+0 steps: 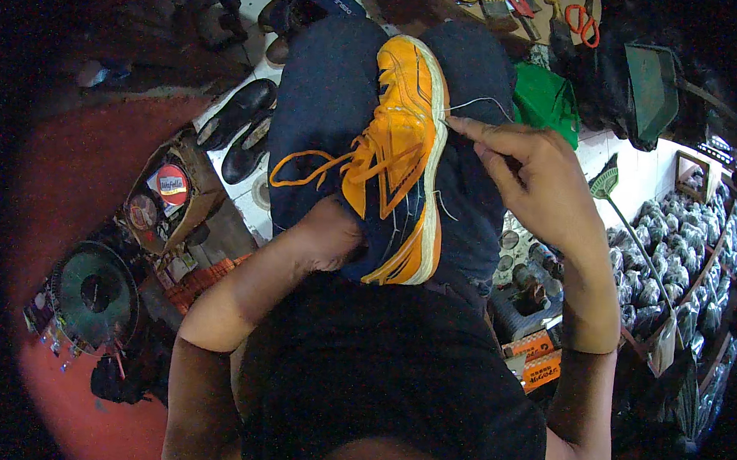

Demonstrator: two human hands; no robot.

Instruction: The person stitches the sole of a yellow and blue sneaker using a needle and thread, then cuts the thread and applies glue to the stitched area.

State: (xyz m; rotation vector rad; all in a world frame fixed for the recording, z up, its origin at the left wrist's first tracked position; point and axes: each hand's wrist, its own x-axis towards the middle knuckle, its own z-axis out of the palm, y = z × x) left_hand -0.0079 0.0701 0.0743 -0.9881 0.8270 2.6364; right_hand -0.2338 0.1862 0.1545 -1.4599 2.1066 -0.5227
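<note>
An orange sneaker (406, 133) with a white sole edge and dark blue lining lies across my lap, its toe pointing away from me. Its orange lace (301, 168) hangs loose in a loop to the left. My left hand (329, 232) reaches into the shoe's opening, and its fingers are hidden inside. At the right side of the sole, my right hand (526, 167) has its index fingertip against the white edge, thumb close below and the other fingers curled. Whatever it pinches is too small to make out. A pale thread (477, 101) arcs off the sole near those fingertips, and another thread end (446, 207) sticks out lower down.
Black shoes (245, 134) lie on the floor at left, near a cardboard box (176, 201) with round tins. Beyond my right knee are a green bag (547, 98), orange-handled scissors (583, 26) and a dustpan (650, 86). Many plastic-wrapped bundles (664, 251) stand at right.
</note>
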